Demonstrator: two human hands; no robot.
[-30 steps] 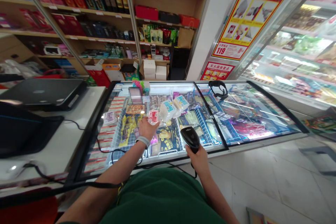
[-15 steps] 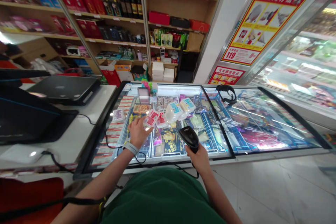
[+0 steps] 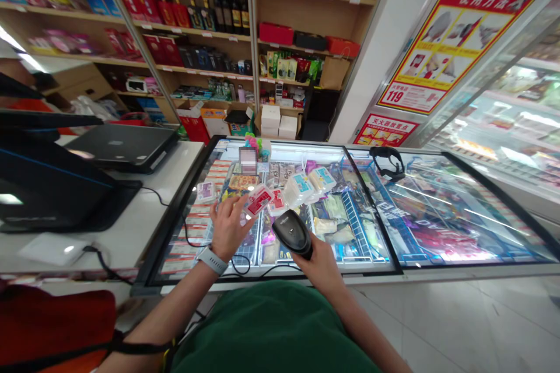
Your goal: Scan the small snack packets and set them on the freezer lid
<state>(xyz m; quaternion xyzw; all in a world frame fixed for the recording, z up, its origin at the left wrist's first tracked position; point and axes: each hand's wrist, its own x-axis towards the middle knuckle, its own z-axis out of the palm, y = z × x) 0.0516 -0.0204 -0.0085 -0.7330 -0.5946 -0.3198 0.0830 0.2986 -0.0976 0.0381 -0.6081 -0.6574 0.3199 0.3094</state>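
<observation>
Left hand [image 3: 230, 224] has a clear pack with a red label [image 3: 259, 199] pinched between thumb and fingertips, tipped a bit, over the glass-topped freezer [image 3: 373, 210]. Using that pack as the landmark: right hand [image 3: 321, 265] is to its right and closer to the body, wrapped around the grip of a black scanner [image 3: 292, 233], whose head sits just right of the pack on the near side. Can't tell if the trigger's squeezed. A second red-label pack [image 3: 277, 203] is right beside it on the right, then two bigger blue-label packs [image 3: 301, 186] past that. A purple-label pack [image 3: 205, 191] lies off to its left. Way over right there's some black frame thing [image 3: 396, 176], and well beyond it are the wooden shelves [image 3: 319, 17].
</observation>
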